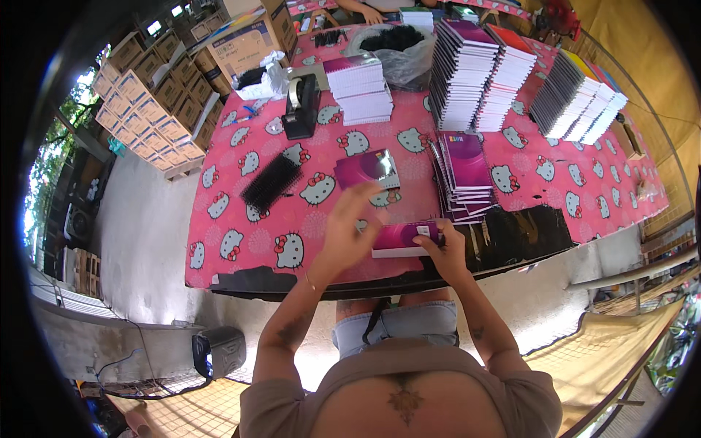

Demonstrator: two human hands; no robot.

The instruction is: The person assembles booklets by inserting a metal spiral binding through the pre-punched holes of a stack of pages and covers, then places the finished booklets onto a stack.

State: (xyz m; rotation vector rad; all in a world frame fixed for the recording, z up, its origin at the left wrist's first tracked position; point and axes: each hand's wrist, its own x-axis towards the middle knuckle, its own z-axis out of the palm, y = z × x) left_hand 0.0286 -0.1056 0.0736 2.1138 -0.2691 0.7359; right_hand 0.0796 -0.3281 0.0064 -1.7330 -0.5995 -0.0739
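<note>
A purple notebook (398, 236) lies at the table's near edge, its white page edge toward me. My right hand (447, 252) grips its right end, thumb on top of the cover. Just left of that notebook hovers my left hand (349, 230), fingers apart and partly blurred, with nothing visible in them. Beyond it rests a second purple notebook or cover (366, 170) with a shiny patch. A bundle of black binding coils (272, 182) sits farther left. To the right, a leaning pile of purple spiral notebooks (465, 164) stands close to my right hand.
Tall notebook stacks (464, 80) rise at the back, with more stacks (577, 95) at the right. A black tape dispenser (301, 106), a white paper stack (359, 91) and a plastic bag of black coils (394, 55) stand behind. Cartons (146, 109) pile up left; another person's hand (372, 14) shows far off.
</note>
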